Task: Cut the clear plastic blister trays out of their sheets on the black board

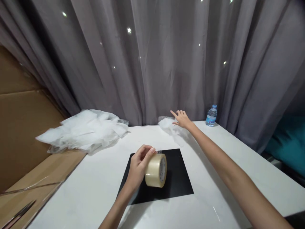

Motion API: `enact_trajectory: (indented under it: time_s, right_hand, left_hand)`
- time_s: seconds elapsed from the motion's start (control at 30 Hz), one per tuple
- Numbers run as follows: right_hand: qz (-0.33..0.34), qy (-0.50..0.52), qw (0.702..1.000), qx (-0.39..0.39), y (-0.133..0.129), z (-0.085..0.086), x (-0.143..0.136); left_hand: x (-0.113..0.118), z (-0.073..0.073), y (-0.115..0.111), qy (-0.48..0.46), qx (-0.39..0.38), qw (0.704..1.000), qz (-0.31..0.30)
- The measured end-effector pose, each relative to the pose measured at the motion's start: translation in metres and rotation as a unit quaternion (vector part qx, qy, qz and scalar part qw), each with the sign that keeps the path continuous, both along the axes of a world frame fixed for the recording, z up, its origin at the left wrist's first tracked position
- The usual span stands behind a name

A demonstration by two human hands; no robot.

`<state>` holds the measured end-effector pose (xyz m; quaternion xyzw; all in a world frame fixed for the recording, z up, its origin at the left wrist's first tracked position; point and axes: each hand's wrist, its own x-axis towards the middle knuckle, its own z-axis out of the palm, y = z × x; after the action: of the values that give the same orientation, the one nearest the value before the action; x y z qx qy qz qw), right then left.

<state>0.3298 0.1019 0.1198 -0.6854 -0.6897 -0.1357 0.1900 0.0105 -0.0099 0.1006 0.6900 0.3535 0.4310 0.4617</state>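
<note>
My left hand (140,163) is closed on a wide roll of clear packing tape (153,173), held tilted over a black rectangular sheet (179,178). The fingertips pinch near the top of the roll, where a bit of loose tape seems to stick out. Farther off, my right hand (182,119) reaches out with its fingers spread, over a small heap of thin white plastic-like material (169,127). Whether its fingers touch that heap I cannot tell.
A large pile of white wrapped sheets (88,130) lies at the back left. Beside it stands a cardboard box (23,133), with scissors (19,214) on cardboard at the lower left. A water bottle (211,116) stands at the back right, before a grey curtain (164,63). The table (78,194) is white.
</note>
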Motion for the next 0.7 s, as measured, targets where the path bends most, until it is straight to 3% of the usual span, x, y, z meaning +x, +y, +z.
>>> enact_trajectory:
  time_s: [0.07,0.2,0.27,0.33,0.4,0.47,0.7]
  right_hand:
    - [0.011,0.016,1.000,0.001,-0.018,-0.013,-0.021]
    - [0.016,0.065,0.997,-0.042,-0.101,-0.067,-0.052]
    - [-0.003,0.086,0.994,-0.074,-0.138,-0.094,-0.054]
    - [-0.058,0.113,0.988,-0.089,-0.154,-0.114,-0.045]
    - [-0.101,0.136,0.981,-0.094,-0.147,-0.125,-0.028]
    - [-0.108,0.151,0.978,-0.096,-0.124,-0.127,-0.011]
    - [-0.020,0.184,0.978,-0.093,-0.031,-0.127,0.014]
  left_hand:
    - [0.006,-0.002,-0.001,0.008,0.012,1.000,0.006]
    - [0.021,-0.010,0.000,0.019,0.021,1.000,-0.002]
    - [0.027,-0.015,0.001,0.024,0.021,0.999,-0.019]
    - [0.033,-0.017,0.000,0.028,0.021,0.999,-0.035]
    - [0.038,-0.018,-0.001,0.029,0.021,0.998,-0.045]
    - [0.042,-0.019,-0.002,0.028,0.020,0.998,-0.048]
    - [0.063,-0.029,0.004,0.013,0.006,0.999,-0.044]
